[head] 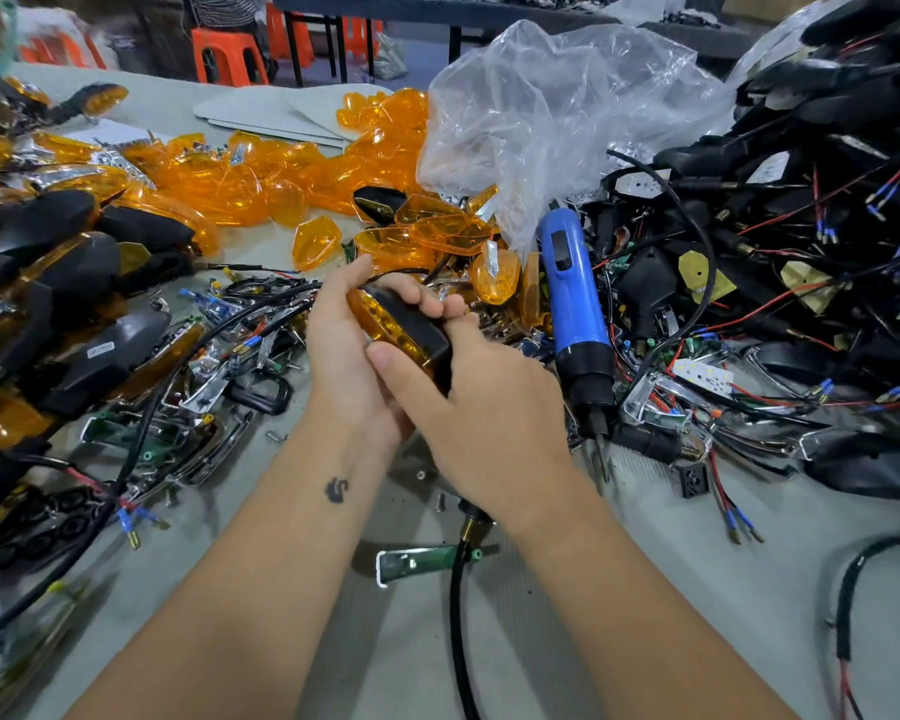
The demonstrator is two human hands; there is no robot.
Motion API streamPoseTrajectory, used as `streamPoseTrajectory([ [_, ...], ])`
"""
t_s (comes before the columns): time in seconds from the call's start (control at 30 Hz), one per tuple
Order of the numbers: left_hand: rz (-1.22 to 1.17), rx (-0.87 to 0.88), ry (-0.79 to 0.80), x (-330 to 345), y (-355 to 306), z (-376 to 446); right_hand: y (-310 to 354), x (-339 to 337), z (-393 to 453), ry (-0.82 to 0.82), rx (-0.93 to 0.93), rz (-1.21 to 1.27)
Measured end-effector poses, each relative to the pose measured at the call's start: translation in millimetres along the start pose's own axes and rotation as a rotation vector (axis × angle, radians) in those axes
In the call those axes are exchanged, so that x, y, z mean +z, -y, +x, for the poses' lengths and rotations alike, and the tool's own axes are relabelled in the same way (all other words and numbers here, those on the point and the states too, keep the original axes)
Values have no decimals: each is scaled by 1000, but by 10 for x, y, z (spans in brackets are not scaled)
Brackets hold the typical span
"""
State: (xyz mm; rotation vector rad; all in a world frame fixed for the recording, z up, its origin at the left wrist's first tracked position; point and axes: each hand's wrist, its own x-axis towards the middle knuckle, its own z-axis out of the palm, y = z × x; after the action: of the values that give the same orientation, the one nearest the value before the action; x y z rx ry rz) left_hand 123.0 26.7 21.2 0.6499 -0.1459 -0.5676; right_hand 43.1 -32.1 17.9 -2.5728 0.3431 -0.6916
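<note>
The grey tabletop (645, 589) stretches out under everything I have before me. On my right rises the big tangle of black housings and wires (801, 226), and behind it sits a crumpled clear plastic bag (552, 111). Across the far middle spreads the heap of loose orange lenses (261, 184), and stacked along my left are the assembled lamps (74, 262). The blue electric screwdriver (575, 309) lies just right of my hands, tip pointing toward me. My left hand (341, 350) and my right hand (484, 413) meet above the middle of the tabletop, and between them I hold one indicator lamp (411, 330) off the surface, its orange lens turned to my left and its black shell to my right. My left fingers (427, 298) wrap over its far end, thumb raised. My right fingers (463, 324) curl round the black shell while that thumb presses on the lens edge. A small green circuit strip (422, 561) lies below my wrists.
</note>
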Motion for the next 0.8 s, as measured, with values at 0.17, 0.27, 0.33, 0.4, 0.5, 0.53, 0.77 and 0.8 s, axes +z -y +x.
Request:
streamPoseTrajectory([
  [0.17, -35, 11, -67, 33, 4, 12, 27, -21, 1, -65, -15, -138],
  [0.27, -34, 9, -99, 43, 42, 16, 8, -27, -6, -78, -7, -141],
  [0.33, -24, 5, -104, 27, 53, 7, -7, -24, -7, -70, -16, -165],
  [0.4, -6, 14, -90, 18, 64, -7, -31, -23, -1, -51, -19, -179],
  [0.5, 37, 77, -35, 29, 79, -20, -48, -17, -3, -31, -8, -46],
  [0.53, 86, 105, -16, 32, 77, -20, -52, -6, -13, -26, 5, 31],
  [0.77, 311, 146, 174, 55, 80, -28, -39, 29, -12, 26, 230, 746],
  [0.8, 299, 143, 183, 54, 92, -32, -43, 25, -8, 10, 214, 742],
])
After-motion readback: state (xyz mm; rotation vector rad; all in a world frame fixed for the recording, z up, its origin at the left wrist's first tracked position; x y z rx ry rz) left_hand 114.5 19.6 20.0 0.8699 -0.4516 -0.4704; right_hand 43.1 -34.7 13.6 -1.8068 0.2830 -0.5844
